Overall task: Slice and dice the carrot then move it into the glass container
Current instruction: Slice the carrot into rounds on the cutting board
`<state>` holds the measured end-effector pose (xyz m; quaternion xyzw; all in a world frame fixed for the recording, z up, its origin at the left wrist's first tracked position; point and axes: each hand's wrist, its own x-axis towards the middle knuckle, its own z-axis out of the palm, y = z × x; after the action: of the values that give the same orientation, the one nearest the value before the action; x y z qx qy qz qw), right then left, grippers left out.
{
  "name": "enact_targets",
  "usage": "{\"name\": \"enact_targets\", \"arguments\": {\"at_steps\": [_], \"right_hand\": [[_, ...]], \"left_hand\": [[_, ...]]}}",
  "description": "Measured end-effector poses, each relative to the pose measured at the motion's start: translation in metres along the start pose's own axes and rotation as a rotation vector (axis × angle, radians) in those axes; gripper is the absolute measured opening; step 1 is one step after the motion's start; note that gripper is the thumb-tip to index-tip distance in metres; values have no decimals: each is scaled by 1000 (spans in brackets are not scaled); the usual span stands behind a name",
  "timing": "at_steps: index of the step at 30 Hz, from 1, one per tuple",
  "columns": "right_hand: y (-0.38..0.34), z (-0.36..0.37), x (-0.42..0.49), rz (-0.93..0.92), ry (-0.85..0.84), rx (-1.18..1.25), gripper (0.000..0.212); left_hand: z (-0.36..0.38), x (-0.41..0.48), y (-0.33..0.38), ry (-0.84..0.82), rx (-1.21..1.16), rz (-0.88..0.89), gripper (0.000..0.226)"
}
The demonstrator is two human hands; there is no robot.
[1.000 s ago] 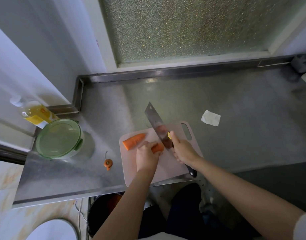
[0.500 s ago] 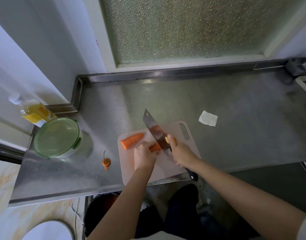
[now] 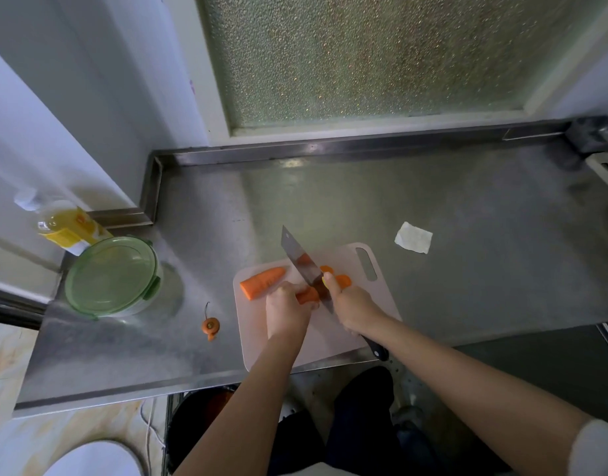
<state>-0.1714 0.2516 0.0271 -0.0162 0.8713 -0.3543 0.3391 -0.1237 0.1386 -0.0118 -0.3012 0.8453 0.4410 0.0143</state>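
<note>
Grey steel surface (image 3: 467,252) bears a pink cutting board (image 3: 330,341) where the left hand (image 3: 286,312) clamps its grip on an orange carrot chunk (image 3: 307,295), the right hand (image 3: 352,305) on a steel cleaver (image 3: 300,261), with a green-lidded glass container (image 3: 111,276) well left of the board.

From the cutting board (image 3: 347,259), the steel counter (image 3: 467,286) lies open from 12 to 3 o'clock, bar a paper scrap (image 3: 413,237) at 2. At 9 o'clock a carrot stub (image 3: 210,325) lies between the board and the lidded glass container (image 3: 111,274), with a bottle (image 3: 65,228) just behind that.
</note>
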Motion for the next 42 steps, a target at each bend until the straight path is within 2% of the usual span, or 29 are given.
{"name": "enact_targets", "arguments": {"at_steps": [2, 6, 8, 11, 14, 19, 27, 33, 38, 42], "right_hand": [[-11, 4, 2, -8, 5, -52, 58], [-15, 5, 2, -26, 31, -46, 57], [-7, 6, -1, -29, 12, -65, 54], [10, 3, -5, -27, -23, -75, 64], [26, 4, -7, -7, -5, -124, 67], [30, 12, -4, -13, 26, -74, 73], [29, 25, 10, -62, 74, -41, 66], [28, 14, 20, -69, 61, -24, 59], [25, -1, 24, -69, 20, -87, 61], [28, -8, 30, -35, 25, -97, 62]], "left_hand": [[2, 1, -1, 2, 25, 15, 6], [0, 2, -2, 0, 25, 20, 6], [0, 1, -2, -7, 27, 31, 7], [0, 0, -2, -8, -23, 37, 11], [-2, -1, -1, -18, -16, 21, 10], [-2, 0, -1, -9, -9, 42, 8], [-1, 1, -3, 6, 7, 37, 4], [-2, 3, -7, 4, 11, 159, 13], [-1, 3, -13, -45, 61, 200, 5], [-5, 1, -7, -108, 175, 180, 17]]}}
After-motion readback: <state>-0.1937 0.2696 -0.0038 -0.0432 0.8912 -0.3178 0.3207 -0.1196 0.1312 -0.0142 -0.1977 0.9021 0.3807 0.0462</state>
